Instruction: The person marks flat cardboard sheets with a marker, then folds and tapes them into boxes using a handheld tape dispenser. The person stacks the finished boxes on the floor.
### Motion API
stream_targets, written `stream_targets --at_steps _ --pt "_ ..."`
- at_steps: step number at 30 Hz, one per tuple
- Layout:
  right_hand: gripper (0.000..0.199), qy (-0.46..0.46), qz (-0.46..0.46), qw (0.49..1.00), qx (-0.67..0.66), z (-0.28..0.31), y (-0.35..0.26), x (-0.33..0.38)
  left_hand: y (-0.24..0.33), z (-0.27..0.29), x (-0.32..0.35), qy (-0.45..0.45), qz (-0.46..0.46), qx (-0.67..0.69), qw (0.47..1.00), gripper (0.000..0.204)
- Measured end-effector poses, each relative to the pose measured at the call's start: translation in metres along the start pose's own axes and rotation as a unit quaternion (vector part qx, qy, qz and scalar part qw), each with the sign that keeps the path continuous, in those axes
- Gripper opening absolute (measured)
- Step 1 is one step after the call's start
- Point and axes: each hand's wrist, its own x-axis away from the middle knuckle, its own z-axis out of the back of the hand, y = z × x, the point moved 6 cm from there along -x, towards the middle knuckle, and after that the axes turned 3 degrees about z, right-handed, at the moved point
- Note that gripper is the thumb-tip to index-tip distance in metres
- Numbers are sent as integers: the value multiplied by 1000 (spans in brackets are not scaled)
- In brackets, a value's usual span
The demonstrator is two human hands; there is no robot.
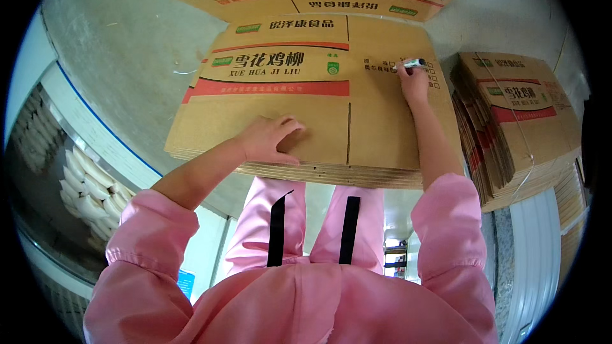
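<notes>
Two stacks of flat cartons: one front stack (389,130) before me, one tied stack (553,129) at right. One marker (412,64), over the front stack's checkboxes (433,78), pinched in my right hand (414,84) (arm outstretched). One left hand (266,141), fingers spread, nearer me.

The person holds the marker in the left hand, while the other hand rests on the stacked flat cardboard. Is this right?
Not quite: the head view shows the marker in the right hand. The other, the left hand, does rest on the stacked flat cardboard.
</notes>
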Motion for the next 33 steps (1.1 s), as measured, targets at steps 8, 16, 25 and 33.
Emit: stream_targets --at_steps 8,16,25,33 --pt "43 145 -62 982 101 78 4 15 6 1 -8 -51 -60 -24 997 81" --pt "47 124 -92 967 203 103 58 -16 1 0 -7 -6 -90 -56 994 80" --pt "26 273 253 910 -183 153 -128 120 7 16 11 20 -34 -23 999 75" --pt "25 -206 442 848 206 6 -103 313 21 94 37 185 -79 -105 974 54"
